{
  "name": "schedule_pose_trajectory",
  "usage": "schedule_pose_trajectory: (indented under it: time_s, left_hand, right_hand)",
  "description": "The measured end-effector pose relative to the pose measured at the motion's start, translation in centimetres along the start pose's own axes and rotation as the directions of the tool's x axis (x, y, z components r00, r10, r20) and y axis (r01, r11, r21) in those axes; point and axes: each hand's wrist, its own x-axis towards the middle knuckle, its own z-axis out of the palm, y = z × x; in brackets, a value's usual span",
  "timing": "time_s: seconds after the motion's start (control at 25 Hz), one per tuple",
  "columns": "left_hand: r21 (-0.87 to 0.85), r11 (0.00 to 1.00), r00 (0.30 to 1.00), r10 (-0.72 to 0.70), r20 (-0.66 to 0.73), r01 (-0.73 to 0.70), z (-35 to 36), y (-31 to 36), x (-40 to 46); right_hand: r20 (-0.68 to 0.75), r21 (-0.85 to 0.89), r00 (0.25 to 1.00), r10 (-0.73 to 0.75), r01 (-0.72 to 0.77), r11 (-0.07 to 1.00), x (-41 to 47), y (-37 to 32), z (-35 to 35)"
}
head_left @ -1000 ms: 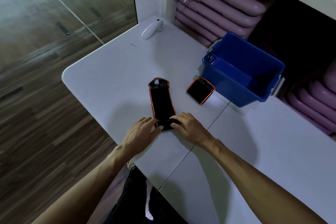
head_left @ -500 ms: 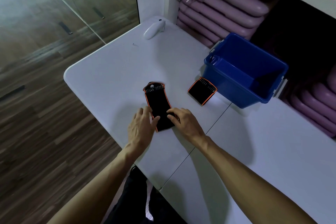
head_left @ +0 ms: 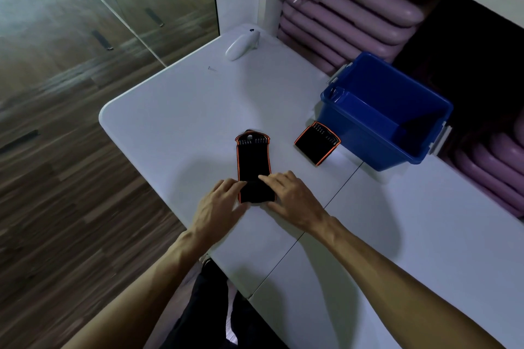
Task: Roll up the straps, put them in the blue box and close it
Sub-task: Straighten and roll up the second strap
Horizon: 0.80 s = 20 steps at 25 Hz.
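- My left hand point(head_left: 219, 202) and my right hand point(head_left: 289, 198) are both on the near end of a strap point(head_left: 253, 163) that lies on the white table point(head_left: 175, 110).
- The strap is black with a thin orange line all around its edge.
- It is long and flat, and it runs straight away from my hands.
- The far end of the strap has a row of little pale stitches and a rounded top.
- The end by my hands is folded over into a thick, short lump, like the start of a roll.
- My left hand lies flat and spread out, with its fingertips point(head_left: 241, 183) pressing on the left side of the fold.
- My right hand is bent a bit, with its fingers point(head_left: 266, 178) pressing on the right side of the fold.
- Neither hand is closed around the strap; they just press down on it.
- A second strap point(head_left: 316, 143) lies past my right hand, up and to the right. It is black with an orange edge too, and it looks shorter.
- The second strap sits just beside the blue box point(head_left: 365, 136).
- The blue box is farther out to the right of my right hand. It is open on top, with pale clips on its sides.
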Motion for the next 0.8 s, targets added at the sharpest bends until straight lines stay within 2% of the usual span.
schedule_pose_trajectory:
  time_s: [0.2,0.32,0.48,0.56,0.64,0.72,0.8]
  left_hand:
    - [-0.201,0.974,0.995,-0.097,0.04,0.103,-0.9,-0.9,1.2]
    - [-0.289,0.932,0.974,-0.224,0.023,0.221,-0.7,-0.6,2.5]
    - [-0.318,0.888,0.94,-0.337,0.043,0.333,-1.1,0.0,3.6]
    - [-0.342,0.885,0.946,-0.322,0.041,0.316,-1.5,0.1,3.8]
    - [-0.34,0.908,0.963,-0.268,-0.018,0.246,-1.4,0.1,3.6]
    - [-0.288,0.942,0.974,-0.205,-0.096,0.17,-0.9,0.0,3.2]
    - [-0.22,0.97,0.983,-0.136,-0.123,0.106,-0.6,-0.7,2.7]
  right_hand:
    - [0.057,0.3,0.991,0.122,-0.134,0.944,1.1,-0.3,-1.7]
    - [0.081,0.327,0.977,0.199,-0.214,0.921,2.6,-0.2,-1.3]
    - [0.068,0.353,0.967,0.245,-0.254,0.901,4.5,0.0,-0.9]
    - [0.01,0.396,0.958,0.286,-0.266,0.879,4.9,-0.5,-0.8]
    - [-0.088,0.368,0.945,0.314,-0.262,0.892,5.0,-1.1,-0.3]
    - [-0.163,0.259,0.929,0.332,-0.284,0.923,4.8,-1.4,0.1]
    - [-0.179,0.12,0.942,0.285,-0.266,0.956,4.0,-1.0,0.3]
